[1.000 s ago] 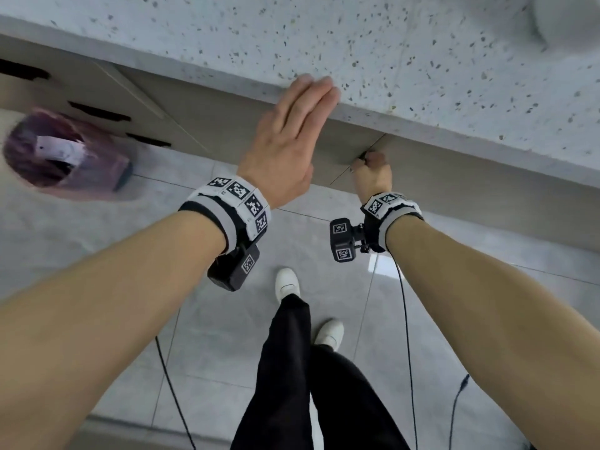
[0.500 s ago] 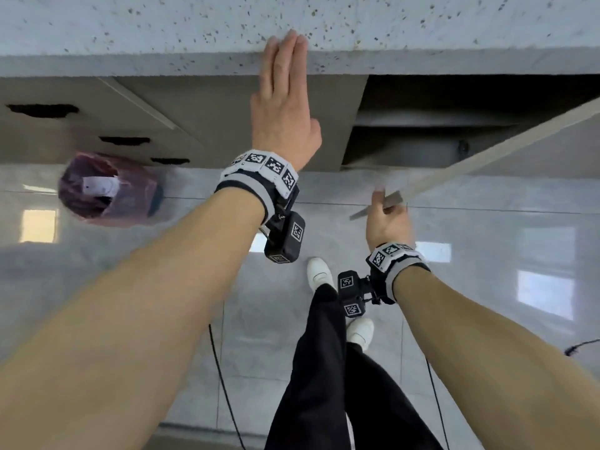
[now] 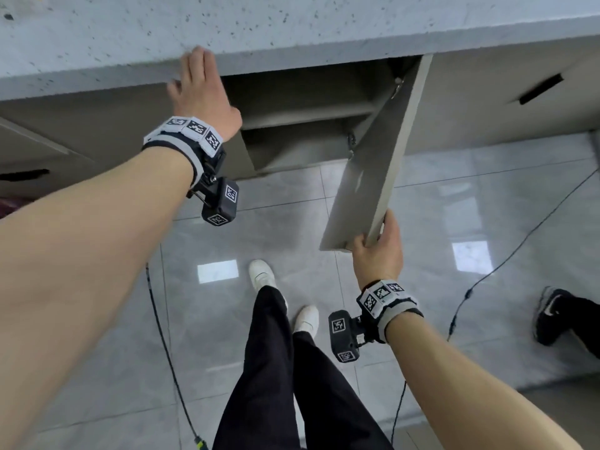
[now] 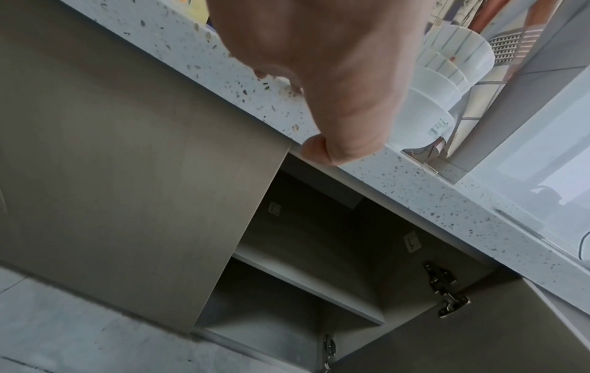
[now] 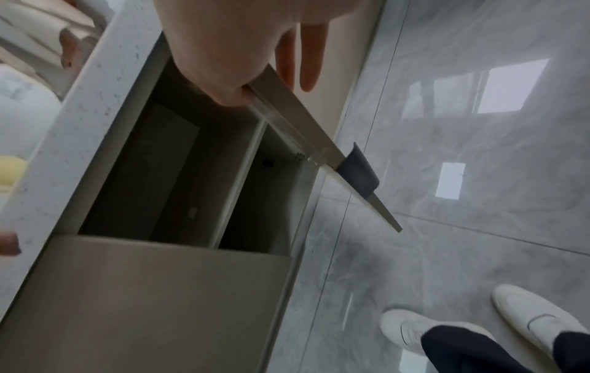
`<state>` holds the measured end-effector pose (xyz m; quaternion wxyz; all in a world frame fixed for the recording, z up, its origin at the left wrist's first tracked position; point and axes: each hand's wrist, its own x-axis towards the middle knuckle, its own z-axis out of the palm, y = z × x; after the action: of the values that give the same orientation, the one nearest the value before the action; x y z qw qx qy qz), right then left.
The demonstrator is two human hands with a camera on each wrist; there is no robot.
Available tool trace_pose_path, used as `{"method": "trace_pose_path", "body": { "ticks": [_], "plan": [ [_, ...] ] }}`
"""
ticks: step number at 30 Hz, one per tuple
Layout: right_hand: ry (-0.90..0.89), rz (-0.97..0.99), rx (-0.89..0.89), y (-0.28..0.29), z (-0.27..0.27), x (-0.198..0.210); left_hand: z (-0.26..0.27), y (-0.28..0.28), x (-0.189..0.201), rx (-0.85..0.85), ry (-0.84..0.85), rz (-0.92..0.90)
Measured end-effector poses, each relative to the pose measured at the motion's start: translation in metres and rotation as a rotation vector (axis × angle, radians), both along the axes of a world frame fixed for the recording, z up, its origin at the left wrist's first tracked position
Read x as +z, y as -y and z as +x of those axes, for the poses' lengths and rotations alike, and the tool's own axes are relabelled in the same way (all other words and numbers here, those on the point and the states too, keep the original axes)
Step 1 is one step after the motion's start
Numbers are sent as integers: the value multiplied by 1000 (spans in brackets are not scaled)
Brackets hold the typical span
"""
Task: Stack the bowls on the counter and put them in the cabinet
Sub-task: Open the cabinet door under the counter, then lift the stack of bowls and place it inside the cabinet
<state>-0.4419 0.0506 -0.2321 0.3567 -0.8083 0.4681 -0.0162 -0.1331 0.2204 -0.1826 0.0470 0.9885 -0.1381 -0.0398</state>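
Note:
Under the speckled counter [image 3: 292, 30] the cabinet [image 3: 305, 125] stands open, with one shelf [image 4: 306, 285] inside and nothing on it. My right hand [image 3: 373, 237] grips the free edge of the cabinet door [image 3: 373, 164], thumb on one side and fingers on the other; in the right wrist view the door edge [image 5: 303, 141] carries a dark handle [image 5: 357, 174]. My left hand [image 3: 194, 71] rests flat on the counter's front edge with straight fingers. A stack of white bowls [image 4: 447, 83] stands on the counter just beyond the left hand [image 4: 319, 63].
A closed door [image 3: 113, 134] lies left of the open compartment, and drawer fronts with slot handles [image 3: 540, 89] to the right. My legs and white shoes [image 3: 263, 274] stand on the grey tiles. Cables [image 3: 506, 261] cross the floor; another person's dark shoe [image 3: 552, 316] is at right.
The cabinet door has swung from closed to wide open, pulled outward by my right hand. My left hand has stayed on the counter edge.

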Motion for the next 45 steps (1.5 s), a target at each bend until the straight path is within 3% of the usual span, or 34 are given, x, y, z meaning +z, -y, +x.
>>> {"method": "trace_pose_path", "body": {
  "ticks": [6,9,17,20,28,32,40,45],
  "plan": [
    [-113,-204,-43,58,-10,16,1,4,0,0,3,54],
    [-164,-204,-63,70,-5,22,0,5,4,16,-27,58],
    [-385,-145,83,75,17,59,0,13,39,23,-166,127],
    [-298,-114,128,68,49,83,0,17,55,13,-200,66],
    [180,103,248,52,174,177,39,26,116,-140,-203,-291],
    [285,162,260,57,224,204,74,21,145,-147,-184,-369],
    [243,246,365,103,332,200,133,42,159,-99,-293,-494],
    [309,447,203,138,416,175,162,76,139,36,-441,-623]
  ]
}}
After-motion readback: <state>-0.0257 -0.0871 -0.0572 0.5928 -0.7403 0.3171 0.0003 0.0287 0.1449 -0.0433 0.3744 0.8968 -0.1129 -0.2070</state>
